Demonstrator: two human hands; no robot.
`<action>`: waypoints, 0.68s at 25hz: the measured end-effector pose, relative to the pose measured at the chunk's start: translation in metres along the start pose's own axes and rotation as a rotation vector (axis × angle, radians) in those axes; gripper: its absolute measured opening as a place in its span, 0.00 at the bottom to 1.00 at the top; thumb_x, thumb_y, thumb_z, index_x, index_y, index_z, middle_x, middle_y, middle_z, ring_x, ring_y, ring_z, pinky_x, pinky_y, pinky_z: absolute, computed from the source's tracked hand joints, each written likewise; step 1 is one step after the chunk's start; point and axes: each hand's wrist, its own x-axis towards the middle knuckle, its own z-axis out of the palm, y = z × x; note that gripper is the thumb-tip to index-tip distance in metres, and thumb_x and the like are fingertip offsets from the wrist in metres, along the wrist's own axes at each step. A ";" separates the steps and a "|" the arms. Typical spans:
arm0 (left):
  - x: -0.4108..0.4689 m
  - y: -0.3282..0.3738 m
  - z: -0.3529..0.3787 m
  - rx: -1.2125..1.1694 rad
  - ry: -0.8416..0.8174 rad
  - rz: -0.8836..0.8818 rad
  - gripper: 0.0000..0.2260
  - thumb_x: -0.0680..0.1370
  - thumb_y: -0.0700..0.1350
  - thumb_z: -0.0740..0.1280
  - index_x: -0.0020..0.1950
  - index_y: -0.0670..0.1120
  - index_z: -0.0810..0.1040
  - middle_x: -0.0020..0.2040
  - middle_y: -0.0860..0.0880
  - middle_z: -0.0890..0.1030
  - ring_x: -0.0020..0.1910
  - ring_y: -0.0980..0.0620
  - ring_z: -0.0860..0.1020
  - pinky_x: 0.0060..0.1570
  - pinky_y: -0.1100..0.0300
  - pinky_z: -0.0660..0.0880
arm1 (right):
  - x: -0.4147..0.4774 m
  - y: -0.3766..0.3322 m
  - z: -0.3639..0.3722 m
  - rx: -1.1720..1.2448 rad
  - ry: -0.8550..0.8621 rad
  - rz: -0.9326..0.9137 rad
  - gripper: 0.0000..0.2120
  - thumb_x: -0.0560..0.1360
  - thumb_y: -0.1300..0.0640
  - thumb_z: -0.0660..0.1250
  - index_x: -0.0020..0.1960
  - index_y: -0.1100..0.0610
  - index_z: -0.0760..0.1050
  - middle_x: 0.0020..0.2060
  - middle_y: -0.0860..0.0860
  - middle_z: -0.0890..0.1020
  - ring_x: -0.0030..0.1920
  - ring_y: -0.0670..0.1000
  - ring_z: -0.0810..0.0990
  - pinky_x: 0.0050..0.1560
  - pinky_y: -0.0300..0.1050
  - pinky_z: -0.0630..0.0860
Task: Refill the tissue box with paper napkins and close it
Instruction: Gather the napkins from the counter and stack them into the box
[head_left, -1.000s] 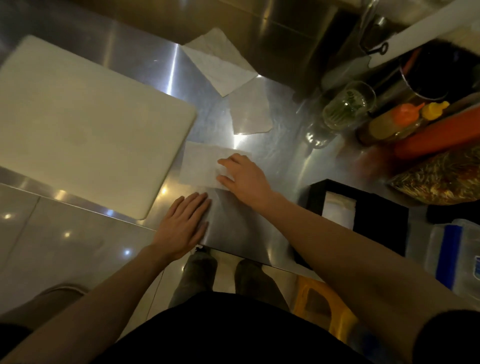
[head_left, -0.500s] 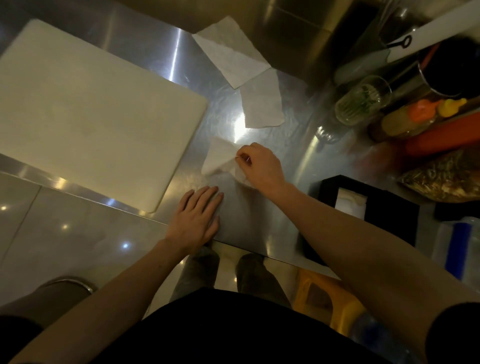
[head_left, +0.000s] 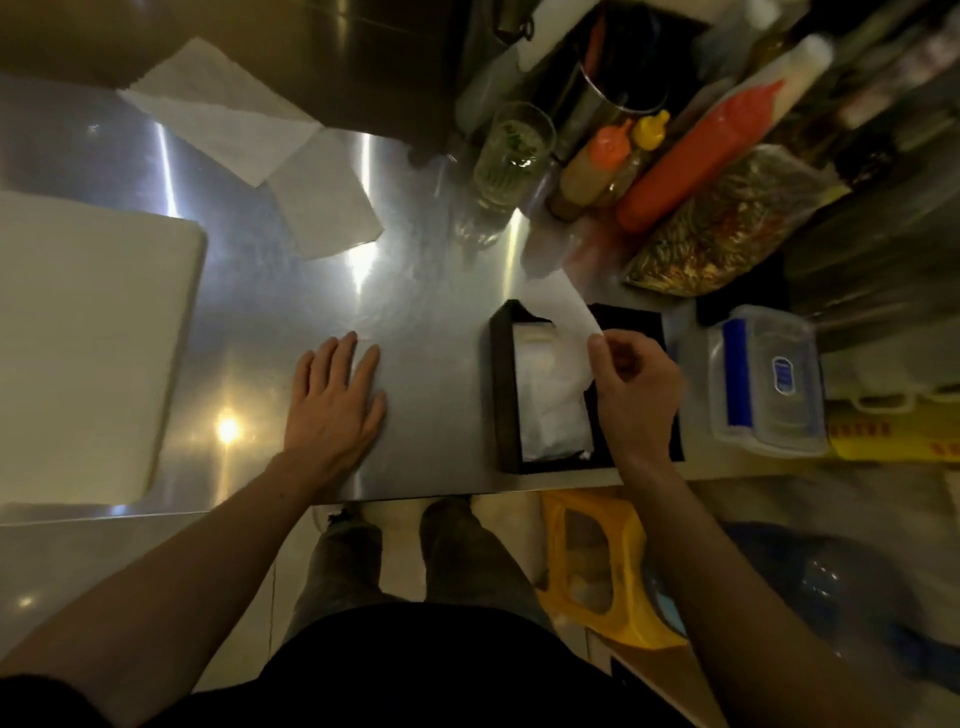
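The black tissue box (head_left: 503, 395) stands open near the counter's front edge, with white napkins (head_left: 550, 410) stacked inside. My right hand (head_left: 636, 387) hovers over the box's right side, pinching a folded white napkin (head_left: 563, 306) that hangs above the opening. My left hand (head_left: 332, 400) lies flat on the steel counter left of the box, fingers spread, holding nothing. Two more napkins lie at the back: a large one (head_left: 218, 106) and a smaller one (head_left: 322, 200).
A white cutting board (head_left: 88, 343) fills the counter's left side. At the back right stand a glass (head_left: 511, 150), sauce bottles (head_left: 597, 166), an orange tube (head_left: 691, 156) and a bag of dried food (head_left: 727, 223). A clear plastic container (head_left: 769, 379) sits right of the box. A yellow stool (head_left: 602, 566) is below.
My right hand picked up the napkin from the counter middle, folding it, and carried it right over the open box. The left hand stayed flat on the counter.
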 end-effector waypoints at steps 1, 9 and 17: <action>0.002 0.002 0.002 0.002 -0.002 0.001 0.27 0.81 0.57 0.51 0.78 0.46 0.59 0.77 0.39 0.60 0.76 0.39 0.58 0.75 0.43 0.52 | -0.002 0.009 -0.003 -0.024 0.008 0.012 0.08 0.78 0.55 0.67 0.53 0.57 0.80 0.45 0.52 0.82 0.44 0.44 0.80 0.44 0.35 0.77; -0.002 0.003 0.000 0.000 0.022 0.004 0.27 0.81 0.56 0.51 0.77 0.45 0.61 0.77 0.39 0.62 0.76 0.38 0.59 0.75 0.42 0.55 | -0.024 0.035 0.032 -0.363 -0.276 0.088 0.18 0.80 0.47 0.60 0.61 0.59 0.76 0.54 0.54 0.77 0.50 0.49 0.78 0.48 0.40 0.73; -0.002 0.003 0.003 -0.001 0.048 0.001 0.26 0.81 0.56 0.52 0.77 0.46 0.61 0.77 0.39 0.62 0.77 0.39 0.58 0.75 0.43 0.54 | -0.011 0.043 0.050 -0.525 -0.304 -0.251 0.20 0.81 0.52 0.58 0.71 0.57 0.66 0.69 0.59 0.69 0.67 0.58 0.70 0.62 0.50 0.73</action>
